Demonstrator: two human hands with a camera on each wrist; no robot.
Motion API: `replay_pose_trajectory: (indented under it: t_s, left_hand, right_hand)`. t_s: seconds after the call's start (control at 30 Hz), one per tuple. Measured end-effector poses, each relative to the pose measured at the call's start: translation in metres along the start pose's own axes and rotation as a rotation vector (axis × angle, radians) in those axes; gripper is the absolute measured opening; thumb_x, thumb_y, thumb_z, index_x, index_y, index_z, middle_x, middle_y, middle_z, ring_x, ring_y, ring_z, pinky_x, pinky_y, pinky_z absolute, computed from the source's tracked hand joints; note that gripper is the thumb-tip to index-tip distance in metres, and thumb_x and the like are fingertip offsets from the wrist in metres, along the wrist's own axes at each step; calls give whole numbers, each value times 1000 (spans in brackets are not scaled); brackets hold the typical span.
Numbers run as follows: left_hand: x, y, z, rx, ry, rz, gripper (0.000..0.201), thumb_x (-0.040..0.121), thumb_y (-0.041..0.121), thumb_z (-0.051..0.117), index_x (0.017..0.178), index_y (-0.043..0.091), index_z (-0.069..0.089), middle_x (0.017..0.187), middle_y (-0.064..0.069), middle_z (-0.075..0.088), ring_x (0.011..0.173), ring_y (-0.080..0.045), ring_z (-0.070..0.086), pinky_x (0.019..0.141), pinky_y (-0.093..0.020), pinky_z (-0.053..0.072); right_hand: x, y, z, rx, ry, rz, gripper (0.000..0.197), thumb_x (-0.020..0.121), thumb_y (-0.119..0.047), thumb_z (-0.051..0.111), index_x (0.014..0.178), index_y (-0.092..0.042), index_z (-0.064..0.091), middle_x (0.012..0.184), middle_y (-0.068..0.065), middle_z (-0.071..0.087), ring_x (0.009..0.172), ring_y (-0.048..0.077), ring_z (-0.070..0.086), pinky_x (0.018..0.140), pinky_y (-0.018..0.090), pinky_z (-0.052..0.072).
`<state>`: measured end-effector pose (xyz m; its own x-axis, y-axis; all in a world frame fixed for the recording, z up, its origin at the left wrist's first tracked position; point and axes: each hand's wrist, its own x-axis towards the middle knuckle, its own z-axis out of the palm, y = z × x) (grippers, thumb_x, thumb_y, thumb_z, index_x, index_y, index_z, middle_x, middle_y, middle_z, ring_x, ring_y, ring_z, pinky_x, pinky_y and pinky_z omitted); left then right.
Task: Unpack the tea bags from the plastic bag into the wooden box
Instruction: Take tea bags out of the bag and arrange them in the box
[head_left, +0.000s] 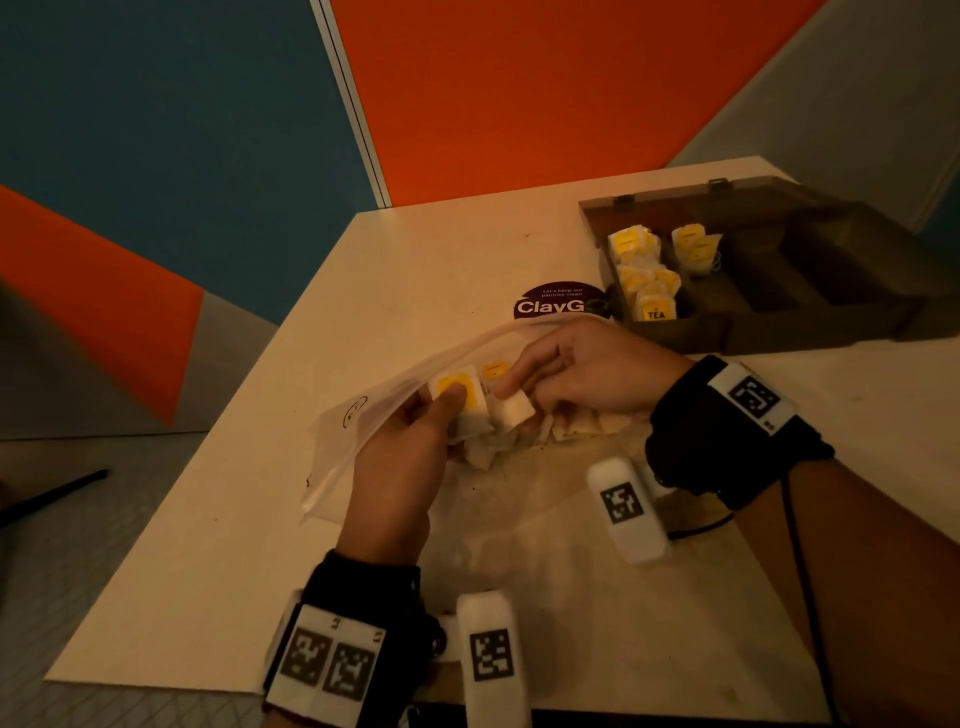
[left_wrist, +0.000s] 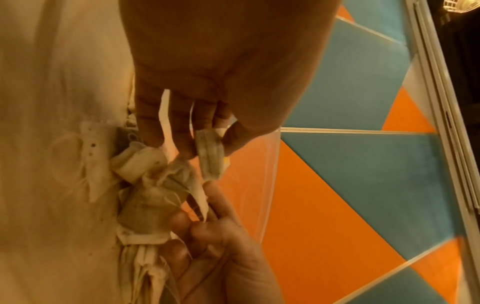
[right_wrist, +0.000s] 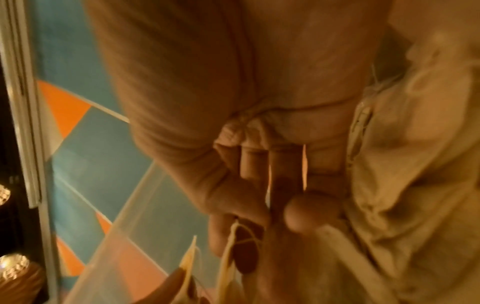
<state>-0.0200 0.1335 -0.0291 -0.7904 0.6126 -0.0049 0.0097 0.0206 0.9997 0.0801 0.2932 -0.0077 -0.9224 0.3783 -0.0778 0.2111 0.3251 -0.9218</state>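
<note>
In the head view the clear plastic bag (head_left: 363, 421) lies open on the table with a heap of tea bags (head_left: 519, 436) inside. My left hand (head_left: 447, 410) reaches into the bag and grips a yellow-labelled tea bag (head_left: 460, 389) under its thumb. My right hand (head_left: 514, 389) comes in from the right and pinches a white tea bag (head_left: 514, 413) beside it. In the left wrist view the right hand (left_wrist: 207, 131) pinches a tea bag (left_wrist: 210, 156) above the heap (left_wrist: 145, 205), and the left hand (left_wrist: 197, 228) curls beneath. The open wooden box (head_left: 779, 312) holds tea bags (head_left: 649, 275) in its left compartments.
The white table (head_left: 415, 260) ends close on the left and front. A dark round sticker (head_left: 550, 304) lies between the bag and the box. The box's right compartments (head_left: 810, 275) look dark and hold nothing I can see. Orange and blue wall panels stand behind.
</note>
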Motion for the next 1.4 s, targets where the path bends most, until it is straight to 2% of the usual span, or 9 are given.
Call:
replay_pose_trajectory:
  t_s: [0.07, 0.17, 0.23, 0.43, 0.6, 0.73, 0.97, 1.23, 1.4]
  left_hand:
    - [0, -1, -1, 49, 35, 33, 21, 90, 22, 63, 97, 3, 69, 89, -11, 71, 78, -19, 68, 64, -33, 58]
    - [1, -3, -3, 145, 74, 75, 28, 87, 27, 67, 85, -1, 65, 86, -19, 67, 80, -32, 64, 77, -48, 54]
    - [1, -2, -3, 193, 99, 97, 25, 85, 28, 68, 79, 4, 66, 78, -11, 68, 72, -19, 63, 77, -46, 53]
    - [2, -2, -2, 292, 97, 156, 29, 84, 32, 69, 78, 3, 68, 76, -14, 69, 76, -28, 65, 76, -43, 52]
    - [-4, 4, 2, 318, 17, 125, 19, 85, 31, 66, 77, 16, 75, 71, 3, 73, 67, -7, 65, 76, -37, 54]
    - [-7, 6, 5, 277, -18, 100, 30, 92, 34, 58, 79, 15, 77, 73, 0, 74, 70, -10, 65, 75, -40, 53]
    - [-10, 8, 4, 216, -83, 72, 19, 84, 33, 69, 82, 15, 76, 79, -9, 73, 69, -13, 62, 70, -38, 51]
    - [-6, 4, 1, 284, -30, 208, 7, 79, 22, 75, 77, 15, 74, 73, -3, 72, 71, -15, 66, 76, -36, 53]
    - [-8, 9, -1, 247, -41, 228, 10, 69, 29, 79, 72, 23, 72, 75, 0, 73, 73, -12, 69, 72, -33, 55]
  right_hand:
    - [1, 2, 0, -71, -53, -28, 37, 77, 14, 61, 96, -13, 77, 93, 11, 76, 75, 25, 64, 66, 33, 54]
    - [0, 3, 0, -91, -51, -83, 26, 80, 5, 70, 94, -16, 77, 96, 2, 76, 74, 2, 66, 65, 14, 50]
    - [1, 3, 0, -102, -35, -126, 17, 82, -2, 73, 93, -15, 76, 95, -4, 75, 80, -4, 67, 70, 10, 48]
    - [1, 2, 1, -79, -39, -134, 7, 83, -15, 74, 89, -17, 74, 82, -14, 71, 81, -3, 64, 78, 18, 50]
    - [0, -3, 5, 19, -27, -170, 10, 80, -7, 75, 89, -12, 73, 92, 6, 74, 85, 12, 69, 87, 30, 57]
    - [0, -4, 9, 66, 35, -178, 16, 78, -5, 76, 92, -2, 68, 91, 23, 71, 80, 30, 70, 79, 37, 58]
    - [1, -3, 9, 120, 112, -188, 25, 81, -1, 73, 102, 5, 61, 74, 22, 67, 56, 19, 65, 52, 23, 51]
    - [-5, -17, 6, -332, 102, -199, 19, 80, -21, 77, 98, -26, 75, 91, -8, 66, 77, 6, 60, 70, 26, 53]
    - [-20, -35, 10, -570, 95, -211, 8, 84, -27, 72, 79, -21, 69, 69, -11, 58, 68, 2, 55, 57, 16, 39]
